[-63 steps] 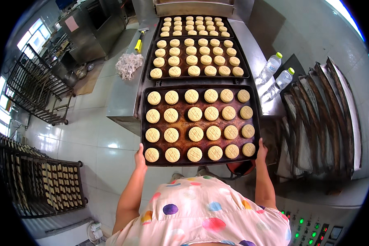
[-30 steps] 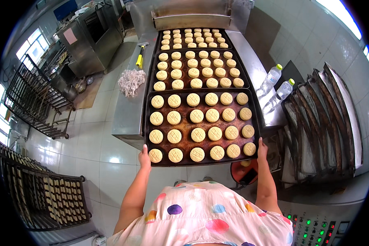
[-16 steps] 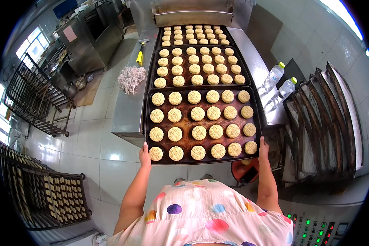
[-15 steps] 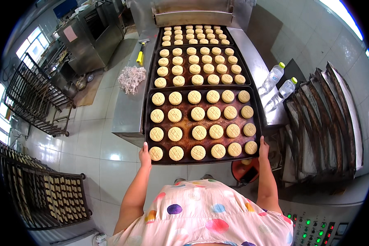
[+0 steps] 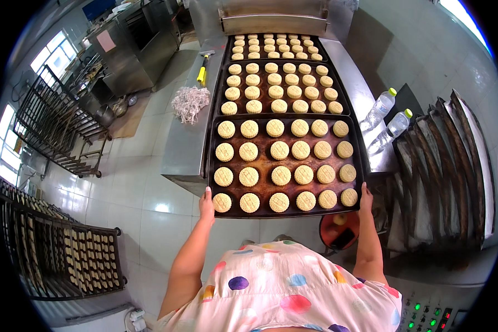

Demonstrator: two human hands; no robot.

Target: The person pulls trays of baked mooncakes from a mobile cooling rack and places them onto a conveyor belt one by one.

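A dark baking tray (image 5: pixel 263 169) of round, patterned pale cakes (image 5: pixel 280 176) lies level at the front of a steel bed, its near edge jutting over the floor. My left hand (image 5: pixel 206 206) holds its near left corner, thumb up along the side. Gripping the near right corner, my right hand (image 5: pixel 366 198) also shows its thumb on top, with the fingers mostly hidden under the rim. Directly behind, a second tray (image 5: pixel 263 90) of similar cakes touches or nearly touches this one. Farther back, a third tray (image 5: pixel 262 54) sits before the steel oven opening (image 5: pixel 273 25).
On the left steel ledge lie a whitish rag (image 5: pixel 190 104) and a yellow-handled scraper (image 5: pixel 202 74). Two clear bottles (image 5: pixel 390 131) stand on the right ledge. Trays stacked on edge (image 5: pixel 440 171) are beyond it. A red stool (image 5: pixel 329 231) is below right; loaded racks (image 5: pixel 91 257) stand left.
The whole view has shifted, so the scene sits farther right in the picture. Both hands keep their hold on the front tray's corners; its place against the second tray looks much the same.
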